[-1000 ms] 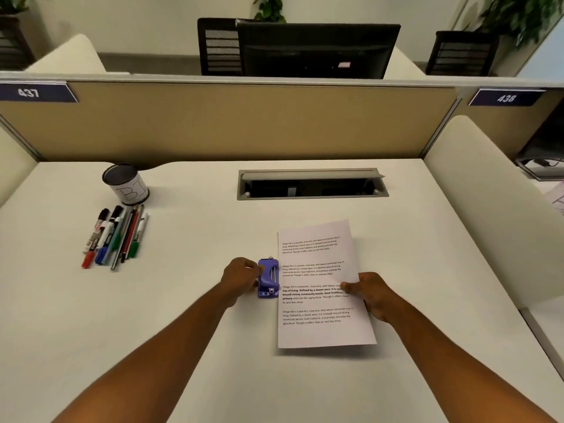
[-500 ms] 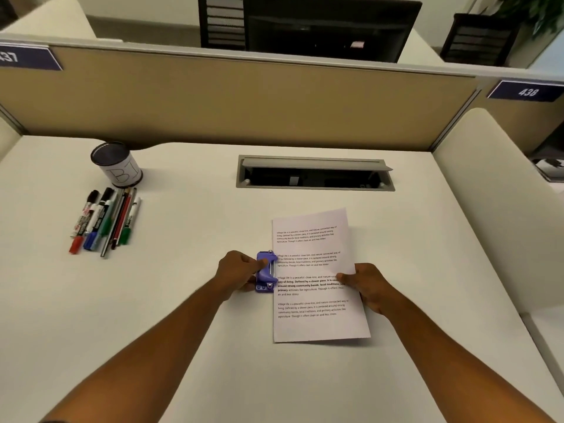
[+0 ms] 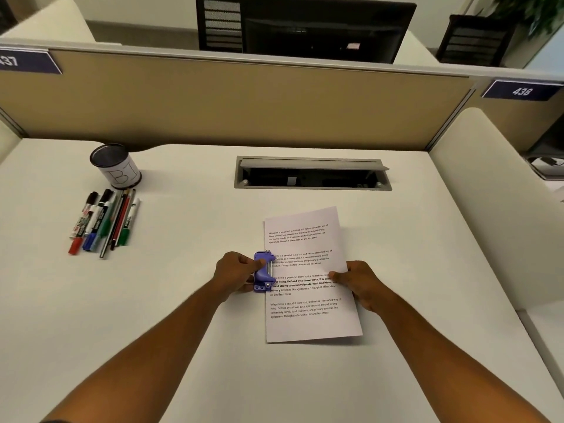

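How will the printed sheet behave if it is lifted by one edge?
Likely floppy: the printed sheet looks thin and lies flat. It probably slides on the smooth desk; the right hand holds its edge.

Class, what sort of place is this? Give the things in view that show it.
Probably an open-plan office cubicle: a tan partition with numbered plate 438, a desk cable hatch, and a monitor beyond.

Hole punch (image 3: pixel 262 271) apparently straddles left edge of sheet (image 3: pixel 308 326).
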`<control>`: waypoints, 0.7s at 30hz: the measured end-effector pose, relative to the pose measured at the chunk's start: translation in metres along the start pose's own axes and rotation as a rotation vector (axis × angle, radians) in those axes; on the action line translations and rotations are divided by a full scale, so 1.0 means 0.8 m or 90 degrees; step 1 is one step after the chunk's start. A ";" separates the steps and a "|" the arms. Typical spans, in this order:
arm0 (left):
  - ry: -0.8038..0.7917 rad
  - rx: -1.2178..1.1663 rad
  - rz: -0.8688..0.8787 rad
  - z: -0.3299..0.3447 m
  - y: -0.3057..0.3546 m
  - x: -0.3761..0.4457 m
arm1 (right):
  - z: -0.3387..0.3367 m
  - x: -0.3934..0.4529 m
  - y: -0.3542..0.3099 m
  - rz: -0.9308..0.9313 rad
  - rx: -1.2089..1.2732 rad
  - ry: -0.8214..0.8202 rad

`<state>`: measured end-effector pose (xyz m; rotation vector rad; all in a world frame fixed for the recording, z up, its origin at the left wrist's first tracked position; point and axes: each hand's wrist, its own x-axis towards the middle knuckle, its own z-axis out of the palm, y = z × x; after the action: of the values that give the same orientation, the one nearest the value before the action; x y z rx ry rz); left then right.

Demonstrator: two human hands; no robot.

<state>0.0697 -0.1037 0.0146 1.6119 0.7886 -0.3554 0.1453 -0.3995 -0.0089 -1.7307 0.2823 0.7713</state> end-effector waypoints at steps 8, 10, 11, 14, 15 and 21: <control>-0.001 0.010 0.005 0.000 0.000 -0.004 | 0.003 0.000 -0.001 0.005 0.004 0.015; -0.003 0.010 0.006 0.000 0.001 -0.005 | 0.004 0.001 -0.003 0.005 0.001 0.018; -0.003 0.011 0.006 0.000 0.001 -0.005 | 0.004 0.002 -0.004 0.005 -0.001 0.018; -0.006 0.015 0.006 -0.001 0.003 -0.006 | 0.007 0.003 -0.008 0.005 -0.004 0.012; -0.007 0.016 0.007 -0.001 0.003 -0.006 | 0.008 0.003 -0.009 0.005 -0.005 0.012; -0.008 0.026 0.008 -0.002 0.003 -0.006 | 0.010 0.005 -0.007 0.008 -0.008 0.015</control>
<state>0.0675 -0.1036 0.0192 1.6508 0.7651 -0.3741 0.1483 -0.3896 -0.0080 -1.7521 0.3052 0.7641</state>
